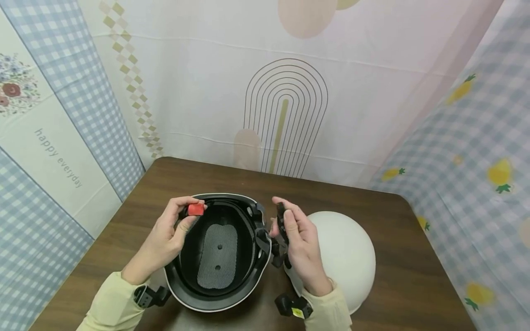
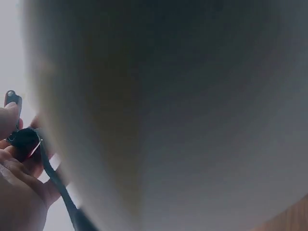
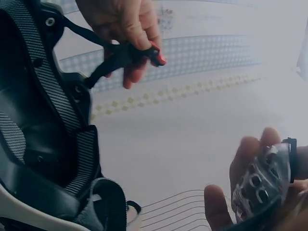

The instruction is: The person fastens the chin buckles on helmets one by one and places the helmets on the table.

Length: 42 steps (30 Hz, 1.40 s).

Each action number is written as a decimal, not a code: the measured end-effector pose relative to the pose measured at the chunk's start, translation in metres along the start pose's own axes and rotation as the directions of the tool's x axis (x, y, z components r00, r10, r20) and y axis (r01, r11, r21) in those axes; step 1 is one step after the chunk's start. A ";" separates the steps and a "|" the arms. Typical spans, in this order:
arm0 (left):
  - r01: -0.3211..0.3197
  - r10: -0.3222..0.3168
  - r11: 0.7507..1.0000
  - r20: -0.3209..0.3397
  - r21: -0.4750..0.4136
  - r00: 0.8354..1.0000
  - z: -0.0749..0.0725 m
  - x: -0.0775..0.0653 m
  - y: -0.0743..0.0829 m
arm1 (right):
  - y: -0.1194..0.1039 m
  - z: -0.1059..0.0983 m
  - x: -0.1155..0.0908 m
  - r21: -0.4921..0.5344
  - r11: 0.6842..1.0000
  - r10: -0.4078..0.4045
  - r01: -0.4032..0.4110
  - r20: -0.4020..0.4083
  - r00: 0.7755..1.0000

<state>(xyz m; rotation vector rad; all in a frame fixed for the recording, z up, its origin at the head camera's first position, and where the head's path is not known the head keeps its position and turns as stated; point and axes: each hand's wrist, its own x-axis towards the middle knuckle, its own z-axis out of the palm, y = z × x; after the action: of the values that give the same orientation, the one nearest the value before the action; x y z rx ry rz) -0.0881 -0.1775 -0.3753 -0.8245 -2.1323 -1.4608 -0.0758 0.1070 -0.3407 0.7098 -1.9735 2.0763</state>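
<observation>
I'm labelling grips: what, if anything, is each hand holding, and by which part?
The left hand pinches a helmet strap by its red end; the right hand grips a black strap by its end.

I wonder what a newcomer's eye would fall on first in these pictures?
Probably the red clip, pinched by the left hand at the left side of the upturned helmet. Next, the white dome on the table to its right, partly hidden by the right hand, which holds a dark piece.

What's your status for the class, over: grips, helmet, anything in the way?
Left grip pinches red buckle; right grip holds black strap end. Helmet upturned, lining showing. White dome to its right; nothing visibly blocking between grips.
</observation>
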 end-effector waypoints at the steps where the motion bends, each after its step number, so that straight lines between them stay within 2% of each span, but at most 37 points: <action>1: 0.014 -0.014 1.000 0.006 -0.002 1.000 0.000 0.000 0.000 | 0.001 0.001 0.000 0.010 1.000 0.014 -0.014 -0.003 1.000; 5: 0.037 -0.037 0.999 0.021 0.016 0.999 -0.001 -0.001 0.002 | 0.006 0.004 0.002 0.010 0.998 0.054 -0.054 -0.012 0.998; 9: -0.001 0.001 0.999 0.014 0.040 1.000 -0.002 0.001 0.004 | 0.008 0.005 0.002 -0.095 0.993 0.063 -0.063 -0.003 0.998; 15: -0.052 0.053 0.992 -0.008 0.118 0.999 0.000 0.003 0.007 | 0.011 0.009 0.002 -0.240 0.970 0.043 -0.022 0.083 0.996; 20: -0.027 0.027 0.994 0.005 0.104 1.000 0.006 0.000 0.006 | 0.013 0.018 0.003 -0.360 0.933 0.026 0.024 0.135 0.990; 24: -0.005 0.004 0.995 0.012 0.102 1.000 0.009 -0.002 0.006 | 0.015 0.024 0.004 -0.455 0.882 -0.051 0.121 0.165 0.985; 26: 0.000 -0.001 0.995 0.011 0.098 1.000 0.010 -0.002 0.007 | 0.017 0.028 0.005 -0.463 0.871 -0.094 0.165 0.173 0.980; 33: -0.002 0.000 0.995 0.023 0.097 1.000 0.012 -0.003 0.008 | 0.022 0.039 0.007 -0.419 0.874 -0.197 0.247 0.159 0.967; 42: 0.001 -0.004 0.996 0.037 0.092 0.999 0.013 -0.003 0.009 | 0.028 0.048 0.006 -0.437 0.862 -0.217 0.257 0.140 0.966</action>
<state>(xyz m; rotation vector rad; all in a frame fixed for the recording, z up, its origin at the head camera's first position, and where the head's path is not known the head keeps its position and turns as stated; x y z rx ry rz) -0.0797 -0.1640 -0.3760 -0.8219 -2.2110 -1.3476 -0.0839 0.0565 -0.3622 0.8941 -2.1719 1.3910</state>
